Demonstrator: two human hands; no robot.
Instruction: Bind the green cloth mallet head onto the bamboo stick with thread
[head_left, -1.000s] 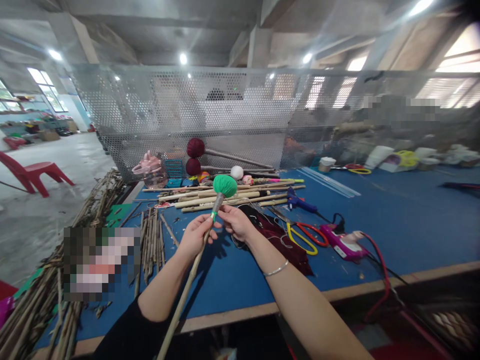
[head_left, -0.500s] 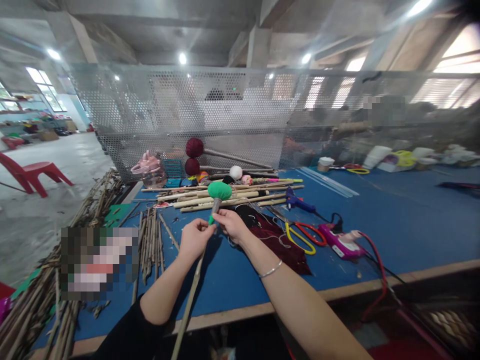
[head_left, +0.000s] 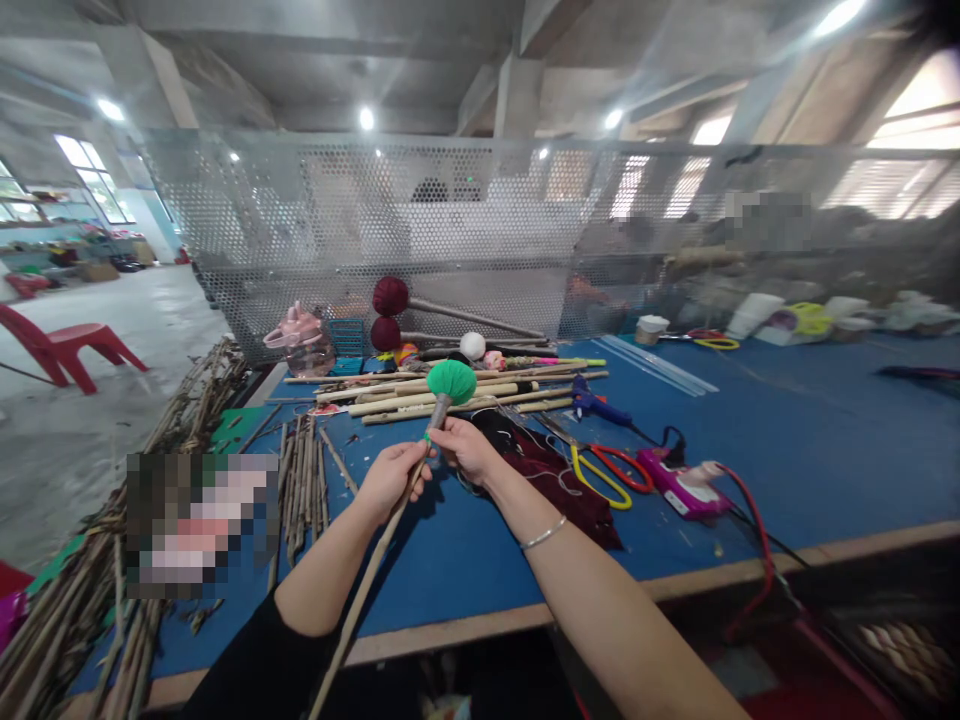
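Observation:
A long wooden stick [head_left: 367, 583] slants up from the bottom edge, topped by a round green head [head_left: 451, 381] with a grey wrapped neck [head_left: 440, 409] below it. My left hand [head_left: 394, 478] is closed round the stick just under the neck. Close beside it, my right hand [head_left: 463, 446] pinches the lower end of the grey neck, where a bit of green shows. Behind the green head lie several pale sticks [head_left: 405, 404]. Dark red cloth [head_left: 540, 475] lies beside my right hand.
Scissors [head_left: 604, 476], a blue glue gun [head_left: 596, 404] and a purple power strip [head_left: 679, 485] lie to the right. Bundled twigs [head_left: 300, 480] are on the left. A perforated metal screen [head_left: 360, 220] stands behind, near two dark red balls on sticks and a pink jar [head_left: 304, 340].
The green head has moved slightly right, and the stick's lower end has swung left. Less green shows between my hands. My left fingers have wrapped further round the stick.

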